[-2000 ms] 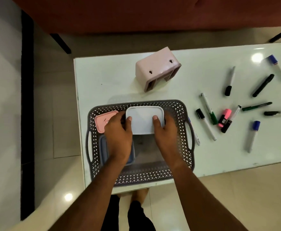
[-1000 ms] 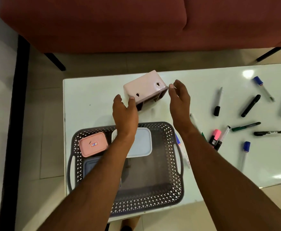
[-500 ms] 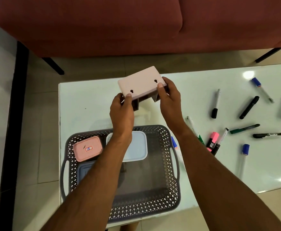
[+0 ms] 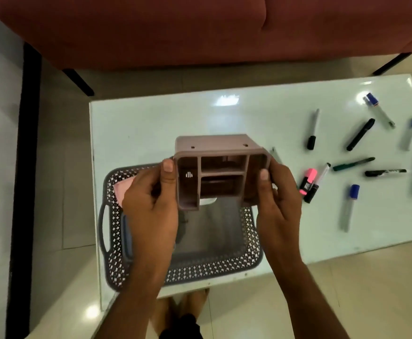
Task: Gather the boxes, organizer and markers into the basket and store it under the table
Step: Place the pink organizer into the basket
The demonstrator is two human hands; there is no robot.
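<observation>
Gripping organizer (image 4: 222, 172) between left hand (image 4: 151, 206), right hand (image 4: 279, 204), above basket (image 4: 214, 267)

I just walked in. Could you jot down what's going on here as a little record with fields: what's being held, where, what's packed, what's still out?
Held: pink organizer, open compartments facing the camera
Left hand: grips the organizer's left end
Right hand: grips its right end
Position: organizer held in the air over the basket
In basket: pink box and others, mostly hidden by the hands
Still out: markers scattered on the white table, right of the basket
Behind: red sofa
</observation>
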